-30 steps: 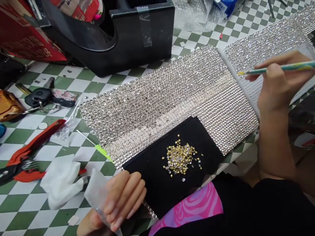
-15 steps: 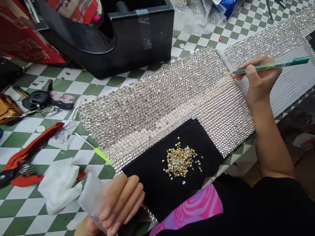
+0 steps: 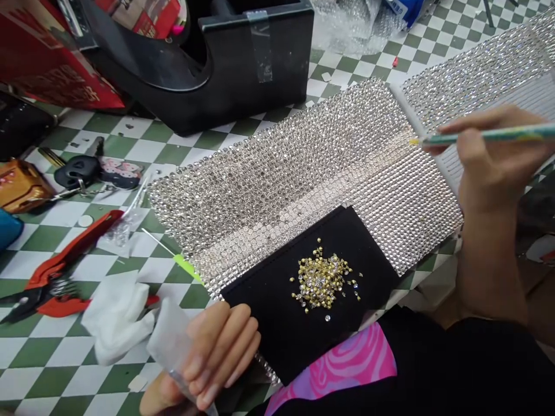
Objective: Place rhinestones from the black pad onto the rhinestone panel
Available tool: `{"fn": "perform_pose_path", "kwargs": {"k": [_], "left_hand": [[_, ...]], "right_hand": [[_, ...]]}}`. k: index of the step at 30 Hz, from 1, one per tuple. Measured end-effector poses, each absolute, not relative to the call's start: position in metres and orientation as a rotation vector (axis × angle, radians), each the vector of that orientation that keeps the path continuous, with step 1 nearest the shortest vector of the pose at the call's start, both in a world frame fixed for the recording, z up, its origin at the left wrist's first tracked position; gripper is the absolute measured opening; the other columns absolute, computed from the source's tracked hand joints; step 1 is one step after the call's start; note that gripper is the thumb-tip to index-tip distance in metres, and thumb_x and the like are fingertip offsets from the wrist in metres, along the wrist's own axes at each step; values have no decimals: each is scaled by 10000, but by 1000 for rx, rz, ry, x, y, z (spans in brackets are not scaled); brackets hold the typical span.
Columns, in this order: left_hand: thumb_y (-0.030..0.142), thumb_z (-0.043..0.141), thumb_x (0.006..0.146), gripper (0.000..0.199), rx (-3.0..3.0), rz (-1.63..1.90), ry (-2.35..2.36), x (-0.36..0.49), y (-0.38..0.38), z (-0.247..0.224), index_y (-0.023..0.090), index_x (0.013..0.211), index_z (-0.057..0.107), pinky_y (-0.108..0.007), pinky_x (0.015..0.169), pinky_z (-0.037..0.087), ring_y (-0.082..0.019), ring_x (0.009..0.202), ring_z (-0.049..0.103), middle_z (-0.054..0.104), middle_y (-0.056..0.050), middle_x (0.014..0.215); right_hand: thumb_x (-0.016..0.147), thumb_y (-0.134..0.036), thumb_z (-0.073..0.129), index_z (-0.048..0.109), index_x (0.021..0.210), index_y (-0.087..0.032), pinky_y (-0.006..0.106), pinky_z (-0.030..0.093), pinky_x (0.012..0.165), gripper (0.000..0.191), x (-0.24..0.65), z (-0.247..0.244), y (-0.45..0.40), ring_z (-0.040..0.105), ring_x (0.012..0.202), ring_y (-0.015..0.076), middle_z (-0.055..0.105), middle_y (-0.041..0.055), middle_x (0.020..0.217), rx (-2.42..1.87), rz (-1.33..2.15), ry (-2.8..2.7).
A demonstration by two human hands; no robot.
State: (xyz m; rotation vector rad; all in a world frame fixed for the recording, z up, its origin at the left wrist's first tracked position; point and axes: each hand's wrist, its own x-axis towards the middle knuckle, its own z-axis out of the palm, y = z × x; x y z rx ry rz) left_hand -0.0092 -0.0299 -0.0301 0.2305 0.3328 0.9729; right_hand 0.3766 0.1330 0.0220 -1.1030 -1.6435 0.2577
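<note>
My right hand (image 3: 489, 156) grips a green picker pencil (image 3: 485, 136), its yellow tip over the right edge of a wide rhinestone-covered sheet (image 3: 286, 173). A black velvet pad (image 3: 281, 312) lies on the sheet's near edge and carries a small heap of gold-backed loose rhinestones (image 3: 323, 280). My left hand (image 3: 212, 355) rests at the pad's near left corner, fingers curled around a small clear plastic bag (image 3: 171, 346). A second rhinestone panel (image 3: 472, 72) lies further right, under my right hand.
On the green-and-white checked table: a black tape dispenser (image 3: 208, 63) at the back, red-handled pliers (image 3: 56, 277) and crumpled white tissue (image 3: 115, 318) at left, a car key with a charm (image 3: 93, 172), a thin stick with a green tip (image 3: 173, 257), bubble wrap (image 3: 347, 23).
My right hand with the pencil moved left toward the sheet's edge, then drew back right a little. My left hand stayed by the pad.
</note>
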Motion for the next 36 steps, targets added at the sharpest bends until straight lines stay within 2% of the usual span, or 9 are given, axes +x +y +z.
{"fn": "perform_pose_path", "kwargs": {"k": [2, 3, 5, 7, 15, 19, 25, 32, 36], "left_hand": [[300, 826, 761, 350, 257, 962, 157, -4, -23, -24, 229, 676, 494, -170, 495, 443, -34, 269, 341, 381, 135, 395], [273, 824, 765, 341, 253, 954, 151, -1, -21, -21, 229, 679, 497, -166, 510, 446, -32, 269, 322, 369, 138, 395], [247, 817, 775, 340, 228, 965, 169, 2, -18, -18, 227, 675, 492, -162, 511, 439, -28, 262, 285, 346, 143, 390], [256, 812, 785, 354, 219, 969, 174, 3, -17, -16, 225, 667, 479, -162, 494, 423, -27, 257, 266, 325, 146, 385], [213, 769, 841, 392, 215, 928, 146, 10, -5, 1, 210, 638, 434, -133, 495, 397, -10, 253, 219, 272, 158, 361], [251, 783, 825, 356, 205, 946, 144, 7, -13, -7, 215, 652, 474, -134, 532, 429, -12, 262, 262, 302, 151, 379], [317, 778, 830, 325, 245, 975, 160, 1, -23, -21, 227, 681, 505, -157, 487, 420, -27, 259, 295, 367, 139, 401], [319, 820, 786, 308, 248, 928, 169, 3, -18, -16, 234, 709, 534, -171, 471, 411, -35, 247, 273, 347, 144, 378], [305, 802, 804, 291, 224, 929, 153, 4, -15, -13, 232, 704, 538, -162, 489, 415, -26, 249, 259, 299, 146, 370]], "right_hand": [[845, -79, 614, 739, 1066, -263, 294, 623, 669, 314, 347, 33, 100, 708, 780, 138, 748, -5, 984, -1185, 395, -1831], [820, -91, 631, 726, 1114, -275, 303, 627, 669, 359, 333, 36, 85, 712, 803, 153, 751, -10, 977, -1165, 481, -1912], [838, -115, 599, 716, 1117, -258, 329, 622, 696, 335, 311, 36, 63, 708, 804, 165, 745, 3, 908, -1067, 724, -2018], [835, -98, 572, 716, 1064, -227, 326, 609, 696, 299, 298, 30, 52, 694, 751, 157, 727, 17, 822, -981, 820, -2013], [828, -74, 560, 697, 1006, -211, 313, 584, 700, 262, 295, 13, 51, 658, 719, 136, 712, 22, 776, -957, 814, -1994], [838, -79, 555, 695, 1022, -226, 310, 583, 698, 275, 291, 15, 50, 658, 706, 134, 712, 19, 772, -941, 830, -1976], [831, -78, 559, 700, 1014, -210, 306, 578, 686, 266, 289, 17, 51, 654, 690, 136, 698, 26, 743, -932, 813, -1965], [828, -81, 561, 705, 1023, -207, 319, 579, 674, 273, 286, 14, 49, 652, 696, 143, 702, 32, 755, -933, 822, -1990], [836, -96, 562, 730, 1037, -253, 359, 589, 676, 305, 296, 20, 51, 664, 696, 159, 719, 18, 792, -973, 834, -1910]]}}
